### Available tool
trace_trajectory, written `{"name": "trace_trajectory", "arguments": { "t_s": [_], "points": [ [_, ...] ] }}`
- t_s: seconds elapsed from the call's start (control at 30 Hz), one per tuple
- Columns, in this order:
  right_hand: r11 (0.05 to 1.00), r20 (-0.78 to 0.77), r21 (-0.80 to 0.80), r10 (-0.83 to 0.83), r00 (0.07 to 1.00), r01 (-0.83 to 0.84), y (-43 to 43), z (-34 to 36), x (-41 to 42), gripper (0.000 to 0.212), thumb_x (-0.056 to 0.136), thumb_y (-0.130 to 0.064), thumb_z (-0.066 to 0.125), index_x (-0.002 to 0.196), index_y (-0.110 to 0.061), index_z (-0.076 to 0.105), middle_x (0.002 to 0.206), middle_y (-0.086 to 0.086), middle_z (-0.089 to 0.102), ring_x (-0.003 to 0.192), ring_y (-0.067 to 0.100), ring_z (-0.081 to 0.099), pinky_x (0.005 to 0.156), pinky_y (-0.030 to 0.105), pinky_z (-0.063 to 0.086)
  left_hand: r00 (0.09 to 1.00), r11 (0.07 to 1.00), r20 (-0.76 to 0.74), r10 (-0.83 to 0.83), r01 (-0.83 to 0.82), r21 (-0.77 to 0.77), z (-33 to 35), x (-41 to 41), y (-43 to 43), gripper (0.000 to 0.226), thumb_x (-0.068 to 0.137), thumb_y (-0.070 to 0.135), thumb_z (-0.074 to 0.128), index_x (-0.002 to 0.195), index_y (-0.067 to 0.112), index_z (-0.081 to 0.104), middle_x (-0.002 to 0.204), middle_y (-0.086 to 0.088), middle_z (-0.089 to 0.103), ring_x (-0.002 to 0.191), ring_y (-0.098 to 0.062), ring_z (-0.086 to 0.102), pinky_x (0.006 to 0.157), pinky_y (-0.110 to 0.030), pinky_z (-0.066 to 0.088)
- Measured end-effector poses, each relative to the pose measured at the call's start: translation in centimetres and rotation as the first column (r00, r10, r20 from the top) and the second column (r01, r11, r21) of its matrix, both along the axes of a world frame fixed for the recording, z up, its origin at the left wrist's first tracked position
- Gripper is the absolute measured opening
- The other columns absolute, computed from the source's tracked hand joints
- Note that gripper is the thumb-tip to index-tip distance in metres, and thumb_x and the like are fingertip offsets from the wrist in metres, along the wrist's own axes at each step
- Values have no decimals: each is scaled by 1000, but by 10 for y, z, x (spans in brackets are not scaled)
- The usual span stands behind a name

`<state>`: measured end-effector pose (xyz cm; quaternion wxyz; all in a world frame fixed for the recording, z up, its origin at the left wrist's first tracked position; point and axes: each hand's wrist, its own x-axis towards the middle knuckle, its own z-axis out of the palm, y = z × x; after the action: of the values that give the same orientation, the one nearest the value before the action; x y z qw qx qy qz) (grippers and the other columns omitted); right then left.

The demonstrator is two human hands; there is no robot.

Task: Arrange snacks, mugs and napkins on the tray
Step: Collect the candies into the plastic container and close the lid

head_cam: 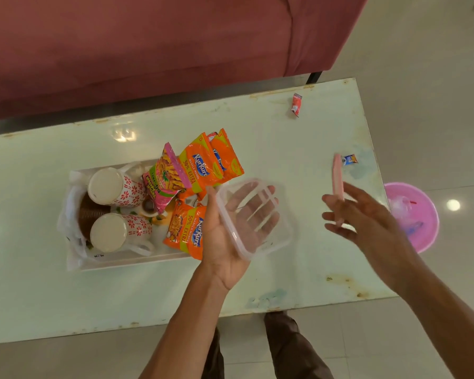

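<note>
Head view: we see the tray (121, 265) on the pale table (285, 138), and we place everything else from it. Inside the tray two flower-patterned mugs (108, 232) lie on their sides over a white plastic bag (69, 203), bases toward us. At the tray's right end sit the snacks: a pink packet (164, 179) and orange Kurkure packets (200, 165), two of which hang over its far right corner.

Just right of the tray, our left hand (225, 242) is palm up and holds a clear container (281, 231), the thumb clamped on its near rim and the fingers showing through its wall.

Further right of the tray, our right hand (367, 214) is blurred, fingers spread. A pink strip (337, 173) crosses them, and we cannot tell whether they pinch it.

Well right of the tray lie a blue sachet (350, 159) and, farther back, a red sachet (296, 104). Beyond the table's right end a pink basin (422, 231) stands on the floor.
</note>
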<state>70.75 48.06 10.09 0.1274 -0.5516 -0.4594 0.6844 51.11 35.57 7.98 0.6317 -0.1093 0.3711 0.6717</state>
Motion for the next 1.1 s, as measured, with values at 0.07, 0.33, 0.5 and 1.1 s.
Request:
{"name": "trace_trajectory", "arguments": {
  "t_s": [0.07,0.33,0.5,1.1],
  "points": [
    [928,-175,-314,-264,949,200,-2,-22,-1,62,79,-48,74,129,-15,60,126,18,65,104,30,68,80,35,57,1000,1000,20,13,-13,-1,0,1,-6,69,92,66,47,128,10,62,125,-20,64,115,-34,65,100,-47,53],
    [646,-190,-628,-668,719,434,-6,-86,-35,58,95,-50,55,131,-4,53,134,27,54,114,43,62,85,44,58,995,1000,96,-18,18,8,-5,10,-22,64,88,63,56,136,20,58,129,-11,66,117,-30,65,96,-52,52],
    [705,-96,-541,-594,799,459,-7,-96,-41,65,92,-50,60,136,-4,47,126,26,58,108,40,67,81,40,61,990,1000,139,-18,16,15,-8,13,-34,60,93,61,50,137,20,58,136,-11,63,117,-30,66,93,-53,52],
    [569,780,507,15,625,-647,120,-110,-10,54,89,-7,67,140,-16,53,141,16,47,125,38,42,95,43,44,989,999,143,21,-14,-51,-20,14,-33,60,100,59,34,136,19,61,139,-11,62,119,-30,66,90,-51,55]
  ]
}}
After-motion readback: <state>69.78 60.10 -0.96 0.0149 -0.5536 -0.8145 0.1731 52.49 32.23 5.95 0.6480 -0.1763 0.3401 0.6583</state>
